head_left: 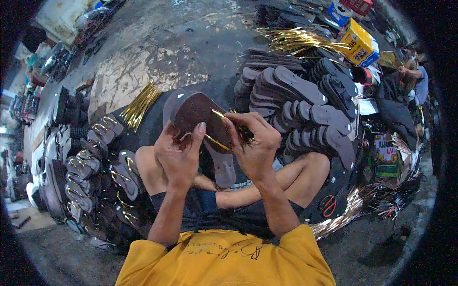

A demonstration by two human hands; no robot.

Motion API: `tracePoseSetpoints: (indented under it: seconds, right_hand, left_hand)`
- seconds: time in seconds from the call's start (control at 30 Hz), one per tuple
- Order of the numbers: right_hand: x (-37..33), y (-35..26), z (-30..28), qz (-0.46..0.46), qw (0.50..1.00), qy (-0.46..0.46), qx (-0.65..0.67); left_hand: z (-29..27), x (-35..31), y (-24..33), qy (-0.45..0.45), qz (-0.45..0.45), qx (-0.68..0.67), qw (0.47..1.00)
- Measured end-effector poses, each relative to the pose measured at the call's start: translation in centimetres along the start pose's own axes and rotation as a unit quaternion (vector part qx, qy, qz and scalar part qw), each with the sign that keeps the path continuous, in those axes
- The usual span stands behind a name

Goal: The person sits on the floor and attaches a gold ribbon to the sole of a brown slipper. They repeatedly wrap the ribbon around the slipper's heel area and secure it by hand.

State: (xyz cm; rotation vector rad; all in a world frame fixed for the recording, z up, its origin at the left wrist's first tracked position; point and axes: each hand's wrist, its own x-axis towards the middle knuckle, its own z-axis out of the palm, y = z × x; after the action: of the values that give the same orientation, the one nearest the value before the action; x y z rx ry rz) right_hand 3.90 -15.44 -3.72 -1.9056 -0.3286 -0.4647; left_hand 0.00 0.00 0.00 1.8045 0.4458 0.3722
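My left hand (177, 155) is closed on a dark brown sandal sole (193, 112) held up over my lap, its thumb on the sole's face. A thin gold strap (217, 141) runs along the sole, and its upper end sits by my right fingers. My right hand (256, 140) pinches at the sole's edge beside the strap. Whether its fingertips hold the strap, the sole or both is hard to see. Behind and below lies a greyish sole (223, 169) with small holes, partly hidden by the brown one.
Rows of stacked soles (296, 86) fill the right side. Sandals with gold straps (83, 176) are piled at left. A bundle of gold straps (140, 105) lies ahead, another (300, 40) near a yellow box (359, 43). Red-handled scissors (328, 206) lie by my right knee. Another person (420, 81) sits far right.
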Motion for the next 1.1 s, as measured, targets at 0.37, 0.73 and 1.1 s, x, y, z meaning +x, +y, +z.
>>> tracePoseSetpoints:
  seconds: [0.37,0.73,1.1]
  right_hand:
    - [-0.1,0.6,0.7,-0.088,0.996,0.0,0.021]
    - [-3.8,3.6,1.5,0.068,0.994,-0.021,0.08]
    - [-3.3,9.3,4.3,0.033,0.975,-0.207,-0.069]
  left_hand:
    - [-1.1,-0.3,-2.0,-0.036,0.136,0.052,0.989]
    - [-3.5,-0.5,-4.2,0.106,-0.096,-0.206,0.968]
    - [-17.2,-9.3,-11.7,-0.059,-0.249,-0.183,0.949]
